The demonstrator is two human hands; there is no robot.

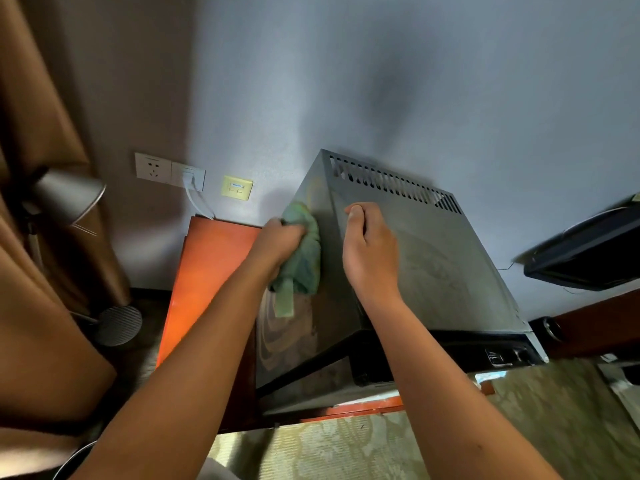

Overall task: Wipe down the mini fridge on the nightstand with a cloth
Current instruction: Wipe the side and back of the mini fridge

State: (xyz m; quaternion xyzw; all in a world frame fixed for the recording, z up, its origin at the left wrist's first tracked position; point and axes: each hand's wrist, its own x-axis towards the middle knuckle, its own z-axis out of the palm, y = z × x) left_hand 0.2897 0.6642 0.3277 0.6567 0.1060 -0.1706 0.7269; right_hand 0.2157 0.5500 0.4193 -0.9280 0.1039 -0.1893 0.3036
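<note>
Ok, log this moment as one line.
wiping | left hand grips green cloth on mini fridge left side | right hand steadies top

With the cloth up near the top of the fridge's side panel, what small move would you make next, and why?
Probably draw the left hand with the green cloth down the side of the fridge. The cloth sits high on that panel, while smeary streaks show lower down, so that part looks unwiped. The right hand rests on the top and can steady the fridge.
</note>
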